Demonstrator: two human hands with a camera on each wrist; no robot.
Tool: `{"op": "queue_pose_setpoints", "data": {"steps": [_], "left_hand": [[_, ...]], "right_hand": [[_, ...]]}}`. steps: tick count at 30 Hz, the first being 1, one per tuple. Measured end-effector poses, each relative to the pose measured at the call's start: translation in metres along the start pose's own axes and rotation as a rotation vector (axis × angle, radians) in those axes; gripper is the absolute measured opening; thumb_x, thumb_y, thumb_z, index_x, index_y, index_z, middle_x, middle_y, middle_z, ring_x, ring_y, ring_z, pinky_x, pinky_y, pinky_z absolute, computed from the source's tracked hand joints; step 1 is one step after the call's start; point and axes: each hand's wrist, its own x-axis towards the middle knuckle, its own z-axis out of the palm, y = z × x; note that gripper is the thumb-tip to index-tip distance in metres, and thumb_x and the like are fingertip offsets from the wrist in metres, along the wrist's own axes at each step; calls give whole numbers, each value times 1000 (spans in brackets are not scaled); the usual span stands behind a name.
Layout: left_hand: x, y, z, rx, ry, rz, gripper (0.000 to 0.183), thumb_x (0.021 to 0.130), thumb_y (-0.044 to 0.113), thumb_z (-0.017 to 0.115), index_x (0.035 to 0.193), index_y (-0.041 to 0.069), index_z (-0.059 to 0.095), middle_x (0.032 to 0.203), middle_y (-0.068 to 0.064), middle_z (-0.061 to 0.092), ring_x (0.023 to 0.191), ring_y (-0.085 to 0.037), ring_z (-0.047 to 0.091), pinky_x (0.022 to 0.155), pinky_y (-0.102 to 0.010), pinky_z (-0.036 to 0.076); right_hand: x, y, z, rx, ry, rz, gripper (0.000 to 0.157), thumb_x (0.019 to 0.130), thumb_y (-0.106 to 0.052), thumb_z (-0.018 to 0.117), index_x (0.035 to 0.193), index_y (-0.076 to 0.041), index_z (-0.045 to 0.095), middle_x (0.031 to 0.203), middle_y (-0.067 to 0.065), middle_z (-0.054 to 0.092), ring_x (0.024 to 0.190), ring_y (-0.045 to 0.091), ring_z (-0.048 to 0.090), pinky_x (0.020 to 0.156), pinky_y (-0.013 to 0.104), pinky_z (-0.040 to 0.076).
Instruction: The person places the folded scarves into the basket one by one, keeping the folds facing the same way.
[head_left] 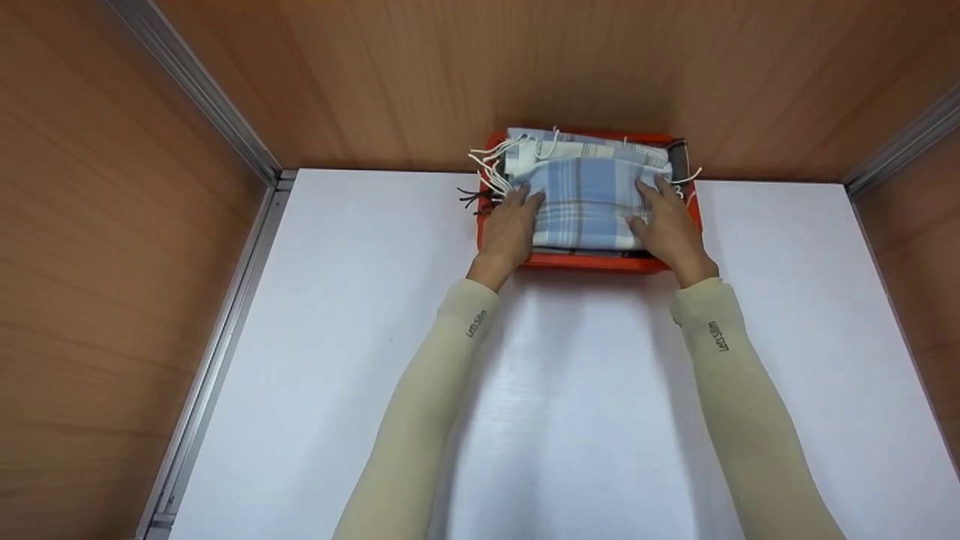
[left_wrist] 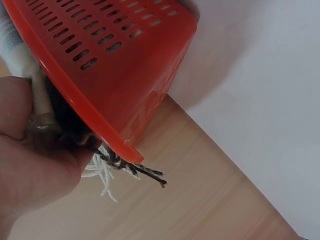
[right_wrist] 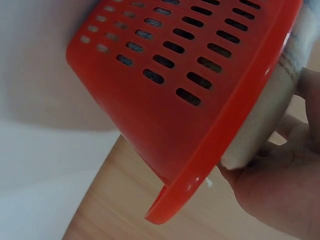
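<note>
A folded blue-and-white plaid scarf [head_left: 589, 202] with white fringe [head_left: 491, 169] lies on top of other cloth in a red plastic basket [head_left: 585, 262]. On the scarf's left edge rests my left hand [head_left: 510, 229], its fingers pointing away from me. My right hand [head_left: 673, 232] touches the opposite edge with fingers spread. Slotted walls of the basket fill much of both wrist views, and cloth shows through the holes. Dark fringe [left_wrist: 150, 172] hangs over the rim beside the left hand. Some fingertips are hidden by the cloth and rim in the wrist views.
The basket stands at the far edge of a white table [head_left: 360, 337], close to a wood-grain back panel [head_left: 375, 82]. Similar panels rise at the left and right, with a metal rail [head_left: 217, 360] along the left side.
</note>
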Motion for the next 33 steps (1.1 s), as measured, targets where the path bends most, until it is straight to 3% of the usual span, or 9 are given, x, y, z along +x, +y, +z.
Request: {"op": "queue_pose_setpoints", "data": {"steps": [8,15,25,33], "left_hand": [[-1,3,-3,-32,-20,-26,46,112,10,47,157,18,52,168,-10,41,154,-32,39,116,-51,44],[-2,5,-5,-25,-10,-20,45,111,10,43,154,15,55,164,-12,46,146,-32,49,113,-50,47],[-3,-4,0,-48,7,-14,45,112,10,43,156,15,53,166,-11,42,153,-31,40,120,-48,40],[-14,-18,19,-84,132,26,44,113,18,51,157,13,52,169,-11,39,157,-32,34,125,-44,33]], "right_hand": [[-3,0,-2,12,-6,12,66,104,-17,65,162,-1,39,171,29,21,158,48,21,127,58,21],[-5,-1,-2,30,-13,18,64,104,-15,63,161,1,39,170,30,21,157,48,21,127,58,21],[-2,-3,6,49,-4,31,64,104,-15,63,162,-2,38,171,28,20,158,48,21,127,59,21],[-8,4,16,67,47,-4,65,106,-18,63,165,-9,36,174,22,16,160,42,17,126,60,24]]}}
